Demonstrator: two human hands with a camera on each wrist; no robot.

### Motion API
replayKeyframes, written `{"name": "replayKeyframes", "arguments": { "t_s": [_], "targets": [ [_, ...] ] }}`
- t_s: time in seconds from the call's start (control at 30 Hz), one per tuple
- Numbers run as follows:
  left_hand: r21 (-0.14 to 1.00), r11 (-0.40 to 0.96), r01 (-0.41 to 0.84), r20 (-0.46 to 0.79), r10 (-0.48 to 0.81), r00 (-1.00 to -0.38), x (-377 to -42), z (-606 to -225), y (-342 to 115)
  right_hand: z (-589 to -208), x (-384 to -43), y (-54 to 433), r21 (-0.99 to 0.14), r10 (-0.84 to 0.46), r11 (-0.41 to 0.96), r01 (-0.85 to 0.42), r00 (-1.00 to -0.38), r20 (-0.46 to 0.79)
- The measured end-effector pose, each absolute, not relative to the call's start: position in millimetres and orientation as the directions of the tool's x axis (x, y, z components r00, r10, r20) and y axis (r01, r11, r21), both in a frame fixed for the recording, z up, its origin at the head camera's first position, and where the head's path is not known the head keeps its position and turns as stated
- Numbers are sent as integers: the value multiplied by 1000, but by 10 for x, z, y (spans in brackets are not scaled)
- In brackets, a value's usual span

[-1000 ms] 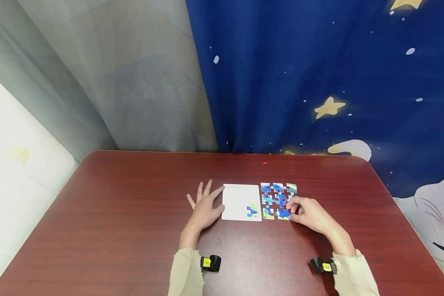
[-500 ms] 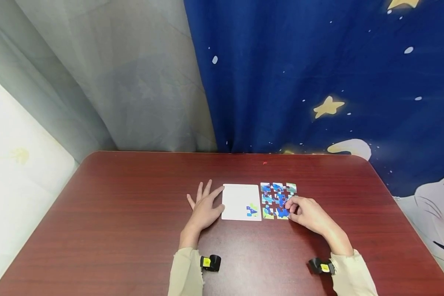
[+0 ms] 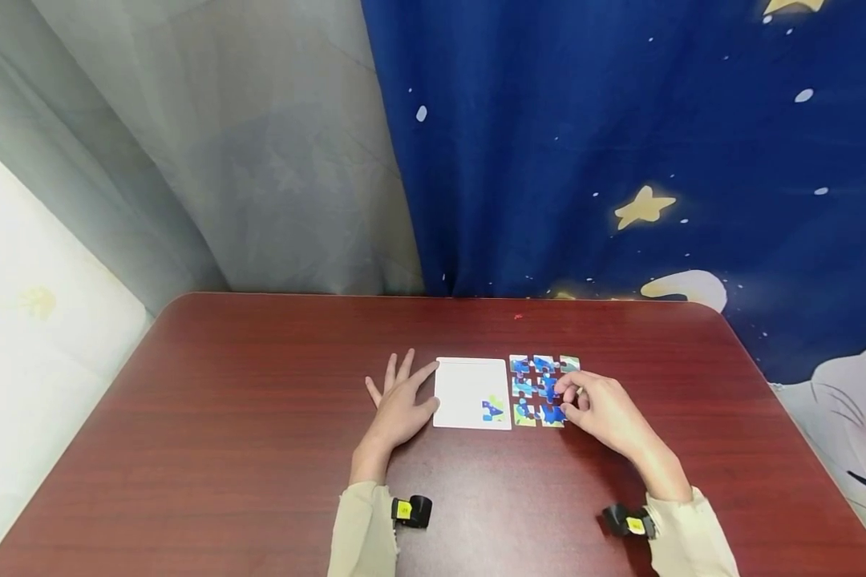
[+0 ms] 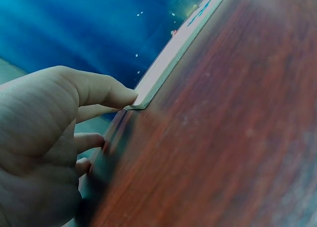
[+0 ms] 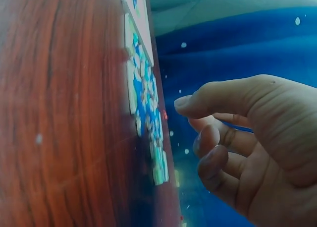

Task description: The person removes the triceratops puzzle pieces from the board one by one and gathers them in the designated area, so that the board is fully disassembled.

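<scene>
Flat on the table lies a white puzzle board [image 3: 462, 393] with one printed corner piece [image 3: 491, 409] in its lower right corner. My left hand [image 3: 395, 413] rests at the board's left edge, thumb and index finger touching it and the other fingers spread on the table. Right of the board, several blue and green jigsaw pieces [image 3: 523, 388] lie in loose rows. Over the right side of these rows is my right hand [image 3: 602, 410], its fingers bent, thumb and index tips apart with nothing between them. In the right wrist view the fingertips [image 5: 184, 104] show beside the pieces [image 5: 143, 95].
The dark red wooden table [image 3: 260, 449] has rounded far corners. Behind it hang a grey curtain [image 3: 274, 160] and a blue curtain [image 3: 534, 144] with stars and a cat. A tiny red bit [image 3: 518, 316] lies near the far edge.
My right index finger has moved away from the thumb, a little farther over the pieces, widening the gap between them. The left hand, board and pieces stay in place.
</scene>
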State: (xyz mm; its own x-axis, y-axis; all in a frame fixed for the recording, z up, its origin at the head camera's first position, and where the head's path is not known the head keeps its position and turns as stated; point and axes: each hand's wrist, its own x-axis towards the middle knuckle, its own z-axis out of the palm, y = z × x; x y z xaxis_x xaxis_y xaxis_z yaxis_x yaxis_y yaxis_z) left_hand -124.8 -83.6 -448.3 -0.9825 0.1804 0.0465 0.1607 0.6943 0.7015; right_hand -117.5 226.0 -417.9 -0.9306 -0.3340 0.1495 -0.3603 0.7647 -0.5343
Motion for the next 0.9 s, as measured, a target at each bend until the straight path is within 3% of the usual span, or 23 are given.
{"name": "replayKeyframes", "arguments": {
  "t_s": [0.47, 0.67, 0.9],
  "targets": [
    [701, 695, 160, 49, 177, -983, -1242, -4466, -836, -4169, -1178, 1728, -484, -527, 712, -508, -843, 108],
    [694, 701, 162, 48, 180, -983, -1242, -4490, -831, -4179, -1198, 1549, -437, -499, 777, -454, -866, 13],
    [697, 698, 166, 54, 179, -982, -1247, -4475, -828, -4205, -1179, 1518, -468, -485, 764, -445, -874, 40]
  ]
}}
